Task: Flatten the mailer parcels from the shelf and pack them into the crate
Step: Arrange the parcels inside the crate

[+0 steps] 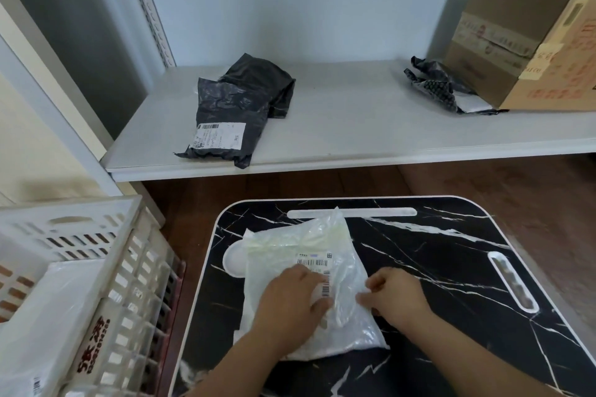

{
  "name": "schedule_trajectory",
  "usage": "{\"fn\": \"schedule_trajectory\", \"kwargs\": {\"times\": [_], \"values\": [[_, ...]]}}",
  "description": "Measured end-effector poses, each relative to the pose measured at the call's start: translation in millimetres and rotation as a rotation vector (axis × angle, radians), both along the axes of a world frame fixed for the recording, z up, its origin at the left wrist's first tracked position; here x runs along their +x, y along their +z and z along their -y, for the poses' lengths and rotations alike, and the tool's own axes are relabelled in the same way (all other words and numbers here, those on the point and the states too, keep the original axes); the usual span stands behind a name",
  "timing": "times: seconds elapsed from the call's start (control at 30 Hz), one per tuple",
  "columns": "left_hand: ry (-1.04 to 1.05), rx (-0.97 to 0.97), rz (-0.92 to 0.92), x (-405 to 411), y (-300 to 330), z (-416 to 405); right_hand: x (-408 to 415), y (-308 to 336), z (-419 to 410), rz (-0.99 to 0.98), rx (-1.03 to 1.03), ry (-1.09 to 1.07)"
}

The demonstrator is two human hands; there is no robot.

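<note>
Far left, the slatted crate sits just beside the tabletop's left edge, a flattened white parcel lying inside it, close enough, I'd say, for a short carry. Up on the shelf, a black mailer waits near the left end, label up, its front end at the front edge. Down on the marbled tabletop, the white mailer lies left of centre, top end puffed and crinkled towards the far edge. The left hand lies palm-down on its near half, fingers together and flat over the barcode label, pinning it, it looks like, so the plastic can't slide. Just beside it, the right hand works the mailer's right edge, fingers curled and pinching the film, probably to tuck or smooth that flap. Flattening under way, I'd judge. Far right on the shelf, another crumpled dark mailer lies against a cardboard box.
</note>
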State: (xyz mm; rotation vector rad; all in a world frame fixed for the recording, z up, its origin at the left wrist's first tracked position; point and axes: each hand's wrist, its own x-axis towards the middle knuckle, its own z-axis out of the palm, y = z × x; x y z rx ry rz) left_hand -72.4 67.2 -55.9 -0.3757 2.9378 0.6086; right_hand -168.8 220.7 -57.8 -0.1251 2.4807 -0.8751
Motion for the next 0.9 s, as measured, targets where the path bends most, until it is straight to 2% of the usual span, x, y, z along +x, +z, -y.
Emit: {"fn": "schedule_trajectory", "kwargs": {"times": [0.07,0.13,0.2,0.27,0.33,0.4,0.43,0.5,0.57,0.7,0.9], "values": [[0.011,-0.148,0.043,0.1,-13.2,9.2,0.0,-3.1,-1.1,-0.010,-0.031,-0.015],[-0.012,-0.214,0.118,4.7,-33.5,12.8,-3.4,-7.1,-3.6,-0.009,-0.069,0.008],[-0.032,-0.295,0.060,13.9,-50.2,15.5,-3.5,-8.7,-5.2,0.014,-0.095,0.016],[-0.003,-0.296,0.064,21.3,-59.3,17.8,-3.0,-11.4,-4.7,-0.042,-0.067,0.036],[-0.009,-0.316,0.018,23.5,-67.2,17.1,2.1,-9.0,-0.9,-0.187,-0.044,0.063],[-0.017,-0.316,-0.045,22.0,-65.4,14.1,11.0,-4.7,10.0,-0.443,-0.030,0.135],[-0.002,-0.310,-0.093,18.7,-64.8,13.8,12.1,-1.4,19.9,-0.651,0.015,0.243],[0.075,-0.303,-0.149,10.2,-60.3,15.0,10.7,-9.5,37.4,-0.874,0.116,0.540],[0.145,-0.291,-0.160,2.0,-62.2,19.5,3.5,-24.5,51.6,-0.818,0.195,0.667],[0.201,-0.296,-0.166,-2.7,-80.0,27.6,-11.1,-52.1,65.1,-0.692,0.349,0.637],[0.209,-0.281,-0.165,-2.8,-85.0,28.1,-18.4,-63.7,56.8,-0.558,0.352,0.618]]}}
